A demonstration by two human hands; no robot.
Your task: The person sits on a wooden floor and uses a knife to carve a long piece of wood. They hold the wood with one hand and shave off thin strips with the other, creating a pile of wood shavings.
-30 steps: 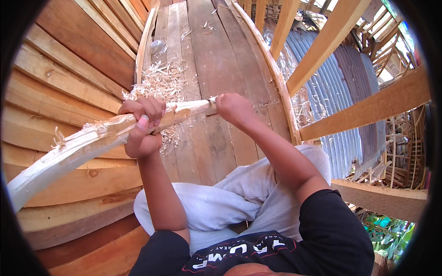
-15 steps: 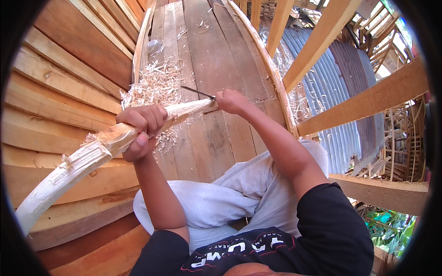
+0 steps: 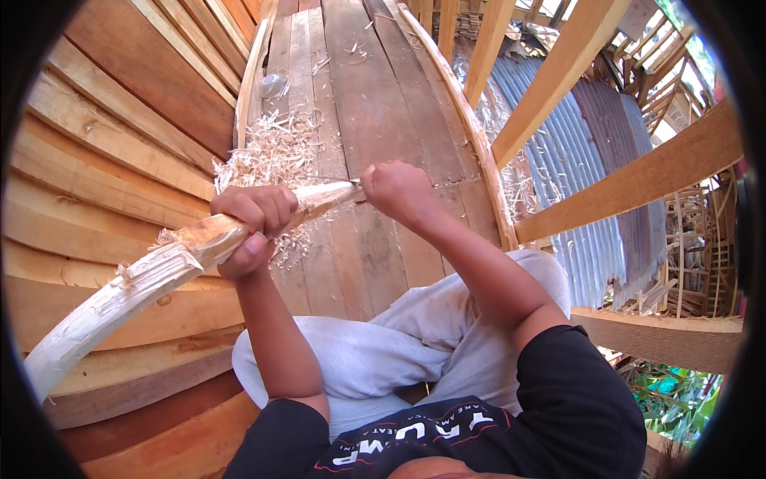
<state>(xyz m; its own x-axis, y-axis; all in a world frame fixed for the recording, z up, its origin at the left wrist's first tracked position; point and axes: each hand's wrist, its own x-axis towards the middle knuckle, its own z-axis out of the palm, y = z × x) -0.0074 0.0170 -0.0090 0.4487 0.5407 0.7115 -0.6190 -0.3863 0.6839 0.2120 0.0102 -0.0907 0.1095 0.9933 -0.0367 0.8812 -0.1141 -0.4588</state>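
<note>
A long, curved pale wooden pole [image 3: 120,307] runs from the lower left toward the middle, its bark stripped and its surface rough with cut facets. My left hand [image 3: 257,227] is wrapped round it, thumb on the near side. Close to the pole's far tip, my right hand [image 3: 396,190] is closed in a fist round the handle of a knife; the fingers hide the handle. The thin dark knife blade [image 3: 329,178] points left from the fist, lying along the far side of the tip. Curled wood shavings [image 3: 275,152] are heaped on the floor just beyond my left hand.
Plank walling [image 3: 104,199] rises close on the left. A clear plastic cup [image 3: 274,86] lies on the plank floor [image 3: 371,104] beyond the shavings. Wooden posts [image 3: 558,76] and a rail stand at the right, with corrugated metal sheets [image 3: 558,160] outside them. My crossed legs [image 3: 359,351] are in front.
My right hand has shifted slightly left and toward me, and the knife blade now lies flatter against the pole's tip. My left hand keeps its grip; the view has shifted a little.
</note>
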